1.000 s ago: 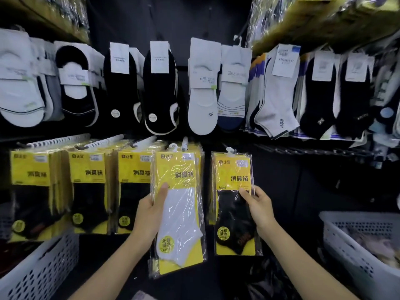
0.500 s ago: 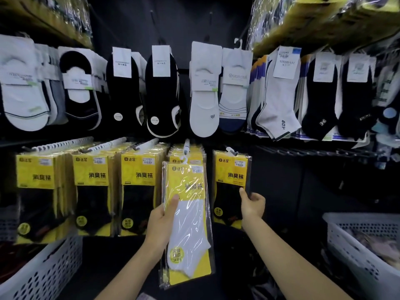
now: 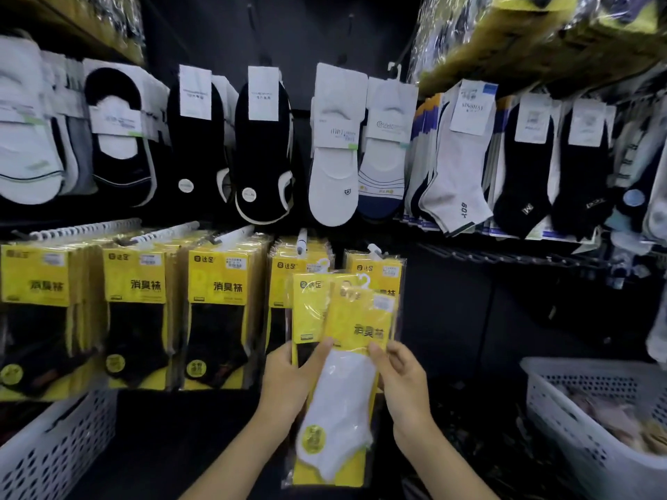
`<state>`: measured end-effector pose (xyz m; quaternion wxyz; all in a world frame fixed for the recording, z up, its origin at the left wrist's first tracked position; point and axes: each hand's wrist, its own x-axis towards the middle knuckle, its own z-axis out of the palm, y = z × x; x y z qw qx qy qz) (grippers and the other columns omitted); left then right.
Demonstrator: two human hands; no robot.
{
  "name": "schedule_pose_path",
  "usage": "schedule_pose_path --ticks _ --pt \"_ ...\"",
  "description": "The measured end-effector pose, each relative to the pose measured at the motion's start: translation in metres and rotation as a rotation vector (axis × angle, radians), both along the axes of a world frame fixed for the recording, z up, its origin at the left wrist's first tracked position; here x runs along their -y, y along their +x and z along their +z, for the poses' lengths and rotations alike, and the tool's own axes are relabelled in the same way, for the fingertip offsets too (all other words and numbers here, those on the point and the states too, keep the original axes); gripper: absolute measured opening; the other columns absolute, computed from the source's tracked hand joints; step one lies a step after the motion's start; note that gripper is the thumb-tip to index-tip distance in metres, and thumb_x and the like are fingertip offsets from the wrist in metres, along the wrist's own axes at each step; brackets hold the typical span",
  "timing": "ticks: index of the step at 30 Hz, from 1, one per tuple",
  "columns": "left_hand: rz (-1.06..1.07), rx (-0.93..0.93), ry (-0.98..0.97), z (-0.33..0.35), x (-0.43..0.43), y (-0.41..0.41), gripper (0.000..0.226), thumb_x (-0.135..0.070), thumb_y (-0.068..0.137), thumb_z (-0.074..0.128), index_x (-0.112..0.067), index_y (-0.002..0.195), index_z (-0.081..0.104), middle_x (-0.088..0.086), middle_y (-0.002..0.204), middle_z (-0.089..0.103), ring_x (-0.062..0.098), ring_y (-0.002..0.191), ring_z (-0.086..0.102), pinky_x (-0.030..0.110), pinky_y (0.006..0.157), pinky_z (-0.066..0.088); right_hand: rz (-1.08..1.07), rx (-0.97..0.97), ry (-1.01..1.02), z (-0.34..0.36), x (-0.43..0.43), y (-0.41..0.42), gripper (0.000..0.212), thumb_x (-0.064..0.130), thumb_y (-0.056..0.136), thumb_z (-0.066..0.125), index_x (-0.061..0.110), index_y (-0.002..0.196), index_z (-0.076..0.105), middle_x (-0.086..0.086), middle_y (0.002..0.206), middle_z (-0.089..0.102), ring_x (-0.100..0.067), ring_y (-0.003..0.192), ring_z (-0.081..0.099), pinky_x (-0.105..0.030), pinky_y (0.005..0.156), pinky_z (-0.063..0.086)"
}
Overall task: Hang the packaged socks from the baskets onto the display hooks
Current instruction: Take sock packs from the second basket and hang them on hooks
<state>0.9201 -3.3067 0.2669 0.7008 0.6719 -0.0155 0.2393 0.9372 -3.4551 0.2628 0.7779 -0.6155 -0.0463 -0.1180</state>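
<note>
An upper row of loose socks point(image 3: 332, 146) on card headers hangs across the wall from 9 to 3 o'clock. Below it, from 9 o'clock toward the centre, the hung yellow packs point(image 3: 137, 312) crowd their hooks. A white right basket point(image 3: 570, 427) stands at 4 o'clock and a left basket point(image 3: 54, 445) at 8 o'clock.

The white-sock pack point(image 3: 346, 391) is at 6 o'clock of the view, off the hooks and tilted, its top leaning toward 1 o'clock. The left hand point(image 3: 288, 384) grips it from its 9 o'clock side with the thumb laid across the front. The right hand point(image 3: 404, 384) pinches its 3 o'clock edge, fingers curled behind. The pack's lower end hangs below both hands toward 6 o'clock.

Just behind it, at 11 o'clock of the left hand, a black-sock pack point(image 3: 306, 312) stands upright; whether the left hand holds that one too is unclear.

The pack's plastic hanger point(image 3: 365, 283) points to 12 o'clock, just below and apart from two display hooks point(image 3: 301, 241) that jut out above.
</note>
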Motion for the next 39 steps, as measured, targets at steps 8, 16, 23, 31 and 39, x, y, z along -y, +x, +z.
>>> schedule_pose_path --ticks 8,16,23,31,39 --pt "0.147 0.07 0.126 0.011 -0.021 0.006 0.043 -0.053 0.081 0.049 -0.015 0.061 0.046 -0.009 0.035 0.031 0.004 0.034 0.031 0.011 0.038 0.027 -0.254 -0.002 0.083 0.02 0.041 0.03 0.005 0.017 0.092 0.061 0.017 0.09 0.065 0.0 0.087 0.07 -0.02 0.088 0.062 -0.041 0.086 0.049" --pt "0.157 0.08 0.121 0.018 -0.032 0.005 0.047 -0.055 0.077 0.051 -0.015 0.058 0.038 -0.007 0.036 0.027 0.005 0.036 0.025 0.015 0.041 0.027 -0.176 0.115 -0.181 0.043 0.043 0.059 0.006 0.015 0.091 0.061 0.019 0.088 0.064 0.008 0.083 0.072 -0.008 0.083 0.067 -0.019 0.07 0.047" --pt "0.121 0.078 0.119 0.016 -0.036 0.008 0.051 -0.057 0.077 0.05 -0.007 0.081 0.058 0.003 0.055 0.042 0.018 0.055 0.038 0.029 0.057 0.034 -0.165 -0.038 -0.148 0.033 0.034 0.085 0.01 0.017 0.088 0.066 0.008 0.092 0.068 -0.006 0.088 0.07 -0.021 0.087 0.064 -0.036 0.085 0.052" --pt "0.078 0.043 0.08 0.011 -0.034 0.009 0.038 -0.053 0.08 0.052 -0.017 0.069 0.055 -0.008 0.044 0.037 0.004 0.042 0.032 0.019 0.048 0.029 -0.352 -0.279 -0.012 0.002 0.046 0.086 0.024 0.01 0.083 0.072 -0.007 0.099 0.067 -0.009 0.076 0.061 -0.018 0.067 0.057 -0.036 0.082 0.053" --pt "-0.009 0.003 0.101 -0.002 -0.004 0.018 0.034 -0.045 0.088 0.053 -0.02 0.066 0.057 -0.01 0.039 0.036 0.002 0.036 0.03 0.013 0.039 0.023 0.123 -0.131 -0.065 0.016 0.017 0.029 0.02 0.032 0.092 0.059 0.015 0.098 0.068 -0.002 0.09 0.074 -0.015 0.082 0.07 -0.025 0.072 0.056"
